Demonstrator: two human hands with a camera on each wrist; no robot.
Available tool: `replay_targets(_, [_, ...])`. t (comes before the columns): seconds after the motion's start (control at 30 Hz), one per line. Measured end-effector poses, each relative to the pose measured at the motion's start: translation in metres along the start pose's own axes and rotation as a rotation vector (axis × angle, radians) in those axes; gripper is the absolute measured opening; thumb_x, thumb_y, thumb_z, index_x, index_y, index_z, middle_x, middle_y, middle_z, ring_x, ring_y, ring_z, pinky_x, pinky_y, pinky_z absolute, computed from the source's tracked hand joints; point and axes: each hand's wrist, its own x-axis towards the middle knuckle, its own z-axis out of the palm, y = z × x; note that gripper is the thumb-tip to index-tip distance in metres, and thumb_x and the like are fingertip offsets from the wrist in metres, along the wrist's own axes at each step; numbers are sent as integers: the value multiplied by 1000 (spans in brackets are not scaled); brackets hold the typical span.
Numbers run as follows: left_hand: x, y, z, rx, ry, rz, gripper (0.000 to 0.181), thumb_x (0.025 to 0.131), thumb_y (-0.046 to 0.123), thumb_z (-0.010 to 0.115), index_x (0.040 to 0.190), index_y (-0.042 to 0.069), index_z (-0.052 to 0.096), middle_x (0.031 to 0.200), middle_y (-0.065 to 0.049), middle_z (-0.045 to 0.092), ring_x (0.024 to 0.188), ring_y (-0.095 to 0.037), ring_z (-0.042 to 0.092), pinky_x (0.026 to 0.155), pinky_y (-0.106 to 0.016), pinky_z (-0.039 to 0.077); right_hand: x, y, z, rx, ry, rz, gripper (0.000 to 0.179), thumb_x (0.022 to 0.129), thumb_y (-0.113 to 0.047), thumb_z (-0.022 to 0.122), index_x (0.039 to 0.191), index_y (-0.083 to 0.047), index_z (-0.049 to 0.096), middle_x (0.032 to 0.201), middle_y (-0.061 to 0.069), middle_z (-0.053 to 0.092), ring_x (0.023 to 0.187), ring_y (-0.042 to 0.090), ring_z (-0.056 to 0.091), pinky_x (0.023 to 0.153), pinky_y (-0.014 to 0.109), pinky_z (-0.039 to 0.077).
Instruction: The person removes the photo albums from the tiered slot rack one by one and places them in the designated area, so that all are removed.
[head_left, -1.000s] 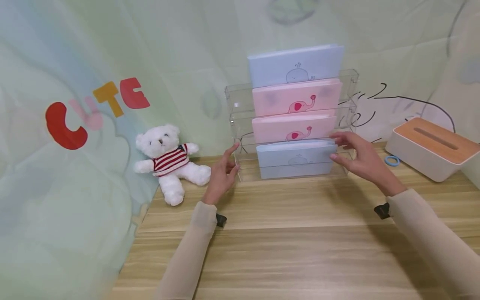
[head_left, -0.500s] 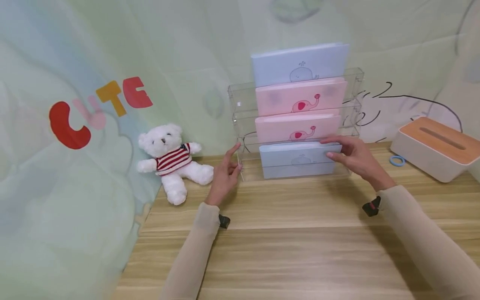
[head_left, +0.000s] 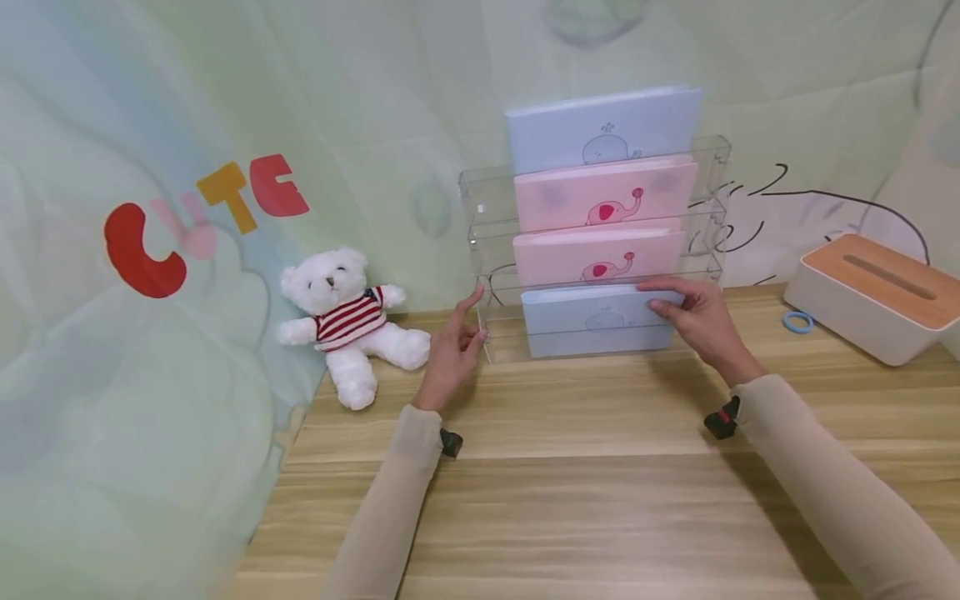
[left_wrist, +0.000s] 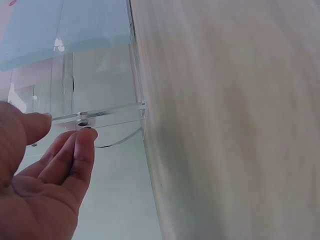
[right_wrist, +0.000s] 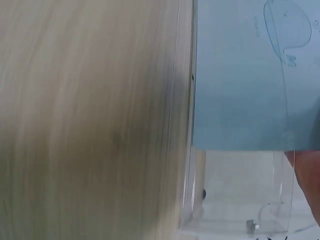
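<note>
A clear acrylic rack point(head_left: 491, 200) stands against the backdrop with stepped tiers. In its lowest tier sits a light blue notebook point(head_left: 600, 337) with a whale drawing. My right hand point(head_left: 705, 325) pinches this notebook's upper right corner, thumb in front and fingers behind; the right wrist view shows only a bit of that hand at its edge. My left hand point(head_left: 452, 354) holds the rack's lower left side, thumb and fingertips at the clear edge. Two pink elephant notebooks point(head_left: 555, 260) fill the middle tiers, and another blue whale notebook point(head_left: 555, 137) stands in the top one.
A white teddy bear point(head_left: 333, 317) in a striped shirt sits on the left of the wooden table point(head_left: 562, 483). A tissue box point(head_left: 847, 312) with a wooden lid and a blue ring point(head_left: 797, 322) lie on the right. A printed fabric backdrop point(head_left: 390, 167) hangs behind.
My right hand has moved left from the rack's right edge and now pinches the lowest blue notebook's corner. My left hand stays at the rack's left side. The view has shifted slightly.
</note>
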Motion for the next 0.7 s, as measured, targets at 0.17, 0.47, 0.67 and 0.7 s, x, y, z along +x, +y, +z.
replay_targets(0.17, [0,0,-1,10,-4,-9,73,104,5,69,165,33,41,103,-23,81,93,-33,82,75,-35,59,1,-4,3,-10,50,27,25,100,5,68,122,1,79,115,-31,76,119,-10,62,98,9,46])
replay_targets(0.47, [1,1,-2,23,-16,-12,71,105,7,68,165,32,41,104,-21,81,93,-30,82,76,-37,59,8,-21,-5,-40,119,7,24,100,4,69,120,0,80,109,-34,74,117,-7,62,95,9,47])
replay_targets(0.67, [1,2,-2,26,-19,-11,73,104,6,69,166,34,40,103,-20,82,90,-30,81,74,-32,55,13,-41,-11,-36,169,-12,22,99,4,71,118,0,81,111,-33,75,118,-5,63,95,9,48])
replay_targets(0.7, [1,2,-3,25,-20,-10,73,104,6,69,166,34,40,103,-20,82,90,-30,81,74,-31,55,13,-44,-12,-28,176,-17,22,99,4,71,118,0,81,112,-33,75,117,-5,63,95,9,49])
